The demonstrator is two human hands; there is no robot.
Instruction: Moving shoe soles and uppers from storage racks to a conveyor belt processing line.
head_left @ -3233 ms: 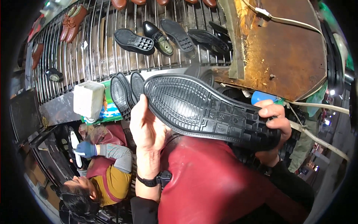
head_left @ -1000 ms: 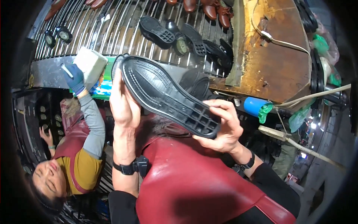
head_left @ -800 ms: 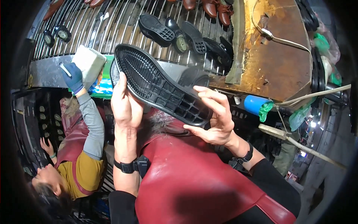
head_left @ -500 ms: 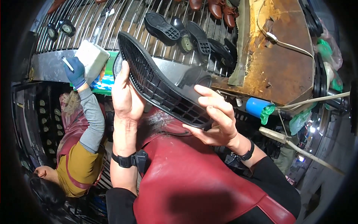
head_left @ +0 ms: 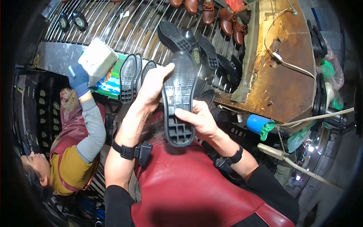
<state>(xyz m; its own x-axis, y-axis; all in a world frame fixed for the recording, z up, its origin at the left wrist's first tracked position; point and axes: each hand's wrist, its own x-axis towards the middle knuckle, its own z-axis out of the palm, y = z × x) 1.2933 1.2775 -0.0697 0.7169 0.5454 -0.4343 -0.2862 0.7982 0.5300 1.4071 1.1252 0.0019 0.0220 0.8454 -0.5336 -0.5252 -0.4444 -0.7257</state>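
Note:
A black rubber shoe sole (head_left: 178,89) is held upright in front of my red apron, its gridded heel cavity toward me. Along its upper left edge, my left hand (head_left: 153,85) grips it, thumb lying near the rim. From the right, my right hand (head_left: 199,119) holds the lower part, thumb pressed on the grid and fingers hidden behind. Just left of my left hand, another black sole (head_left: 129,77) rests near the metal edge, with one more (head_left: 148,70) partly covered by that hand.
Beyond is a rack of metal bars (head_left: 138,28) with black soles (head_left: 174,36) and brown shoes (head_left: 227,20). A worn wooden board (head_left: 281,75) with a cable stands right, a blue cup (head_left: 260,124) below it. At left, a co-worker's gloved hand (head_left: 78,79) touches a white block (head_left: 97,58).
The sole has turned from a slant to nearly upright, its gridded face now toward me. My right hand has moved left and closed on its lower part. More soles show at left.

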